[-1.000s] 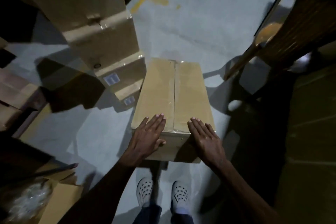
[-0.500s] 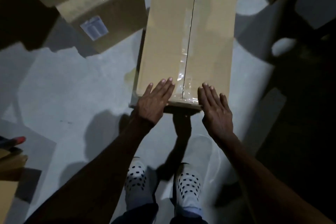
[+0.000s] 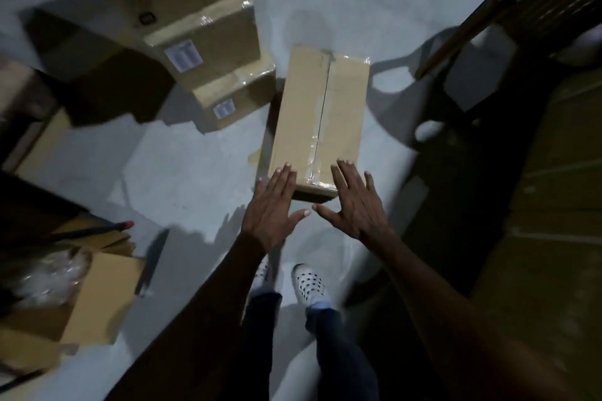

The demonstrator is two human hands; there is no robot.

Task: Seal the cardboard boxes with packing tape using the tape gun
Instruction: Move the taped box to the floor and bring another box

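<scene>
Cardboard box (image 3: 321,120), seemingly under flat hands.

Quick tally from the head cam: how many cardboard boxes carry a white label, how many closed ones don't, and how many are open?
Labelled boxes: 2
Closed box without visible label: 1
Open box: 1
Total: 4

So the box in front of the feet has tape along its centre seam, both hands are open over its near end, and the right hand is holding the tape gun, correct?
Not quite. In the head view the right hand holds nothing; its fingers are spread, like the left hand's. No tape gun is clearly visible. The rest stands: the box has tape along its centre seam, and both hands are open over its near end.
</scene>
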